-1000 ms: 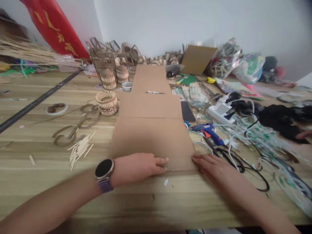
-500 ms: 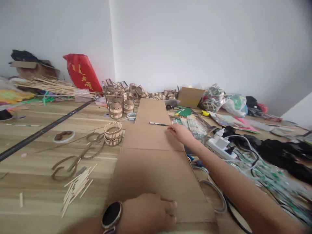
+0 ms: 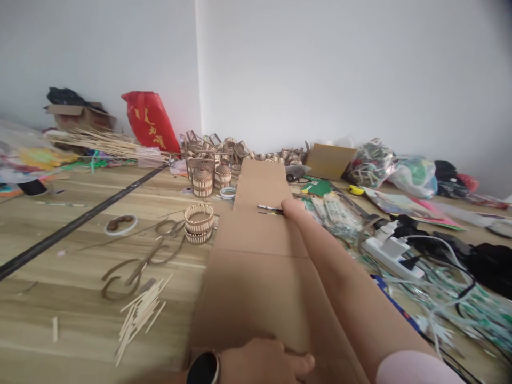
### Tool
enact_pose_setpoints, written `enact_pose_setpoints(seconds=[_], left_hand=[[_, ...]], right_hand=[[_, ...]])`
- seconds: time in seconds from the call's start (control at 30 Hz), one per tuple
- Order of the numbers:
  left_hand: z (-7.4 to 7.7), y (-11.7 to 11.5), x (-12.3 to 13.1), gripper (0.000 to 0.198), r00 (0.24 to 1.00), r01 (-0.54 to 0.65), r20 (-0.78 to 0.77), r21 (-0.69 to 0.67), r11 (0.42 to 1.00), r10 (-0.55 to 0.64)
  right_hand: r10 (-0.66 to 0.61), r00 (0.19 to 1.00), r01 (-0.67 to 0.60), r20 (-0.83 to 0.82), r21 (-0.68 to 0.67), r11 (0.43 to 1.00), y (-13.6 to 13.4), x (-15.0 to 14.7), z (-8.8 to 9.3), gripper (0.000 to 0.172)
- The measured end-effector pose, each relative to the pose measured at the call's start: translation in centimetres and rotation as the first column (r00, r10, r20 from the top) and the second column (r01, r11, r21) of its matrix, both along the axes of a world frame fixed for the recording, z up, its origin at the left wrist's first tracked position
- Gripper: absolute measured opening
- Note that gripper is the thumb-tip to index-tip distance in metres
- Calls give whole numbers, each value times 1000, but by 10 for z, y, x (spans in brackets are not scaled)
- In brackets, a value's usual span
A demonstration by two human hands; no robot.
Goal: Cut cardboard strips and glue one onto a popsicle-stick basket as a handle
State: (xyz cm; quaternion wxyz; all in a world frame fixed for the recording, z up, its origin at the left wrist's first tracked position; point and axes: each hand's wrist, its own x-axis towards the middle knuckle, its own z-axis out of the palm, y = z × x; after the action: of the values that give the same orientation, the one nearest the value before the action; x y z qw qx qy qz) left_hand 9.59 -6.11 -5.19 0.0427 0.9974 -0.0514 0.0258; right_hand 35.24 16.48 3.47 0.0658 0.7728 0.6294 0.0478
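Observation:
A long piece of creased brown cardboard stretches away from me across the wooden surface. Lying on its near end, my left hand, with a watch on the wrist, has its thumb stretched out; the frame's bottom edge cuts off part of it. My right arm reaches far forward. At the cardboard's right edge, my right hand is closed on the end of a slim black-and-silver pen-like tool; its exact kind is unclear. A dark line shows just under the tool. Left of the cardboard stand small stacked woven rings.
Thin wooden sticks and bent brown strips lie at left. A black bar crosses the surface. Small lidded baskets stand beyond, near a red bag. At right are a power strip, cables and plastic bags.
My right hand has moved slightly left and closed on the tool's end. My view has shifted, so the scene sits further right. My left hand stays on the cardboard.

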Motion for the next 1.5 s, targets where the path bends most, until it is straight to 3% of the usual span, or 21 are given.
enact_pose_setpoints(seconds=[0.2, 0.33, 0.47, 0.6, 0.7, 0.83, 0.93, 1.07, 1.27, 1.5], left_hand=[[28, -5, -8, 14, 1000, -8, -1, 1, 1000, 8], [40, -6, -12, 23, 999, -25, -46, -65, 998, 22], [43, -4, -14, 27, 995, -42, -88, -80, 996, 35], [50, -4, -14, 31, 987, -48, -155, -119, 992, 30], [55, -3, -14, 36, 981, -54, -194, -125, 991, 29], [54, -2, -16, 44, 986, -64, -164, -143, 988, 40], [51, -1, -19, 49, 988, -70, -147, -199, 978, 41], [51, -1, -21, 52, 991, -84, -125, -267, 960, 51], [57, -1, -19, 57, 980, -86, -194, -206, 975, 45], [65, 7, -15, 68, 957, -74, -291, -222, 972, 6]], right_hand=[[-34, 990, 73, -139, 286, 955, -11, -3, 5, 39], [97, 954, 45, -284, 456, 889, -48, -8, 14, 34], [343, 848, -105, -404, 506, 856, -131, -15, 12, 47], [465, 720, -249, -515, 434, 866, -240, -14, -6, 36], [452, 674, -281, -584, 363, 889, -308, -6, -26, 23], [301, 674, -141, -675, 281, 949, -366, 6, -49, 18], [253, 664, -61, -703, 286, 956, -386, 11, -59, 14], [228, 686, -66, -690, 253, 965, -393, 15, -63, 11], [127, 701, -83, -701, 97, 992, -392, 15, -58, 14], [199, 676, -70, -710, 207, 976, -397, 21, -72, 16]])
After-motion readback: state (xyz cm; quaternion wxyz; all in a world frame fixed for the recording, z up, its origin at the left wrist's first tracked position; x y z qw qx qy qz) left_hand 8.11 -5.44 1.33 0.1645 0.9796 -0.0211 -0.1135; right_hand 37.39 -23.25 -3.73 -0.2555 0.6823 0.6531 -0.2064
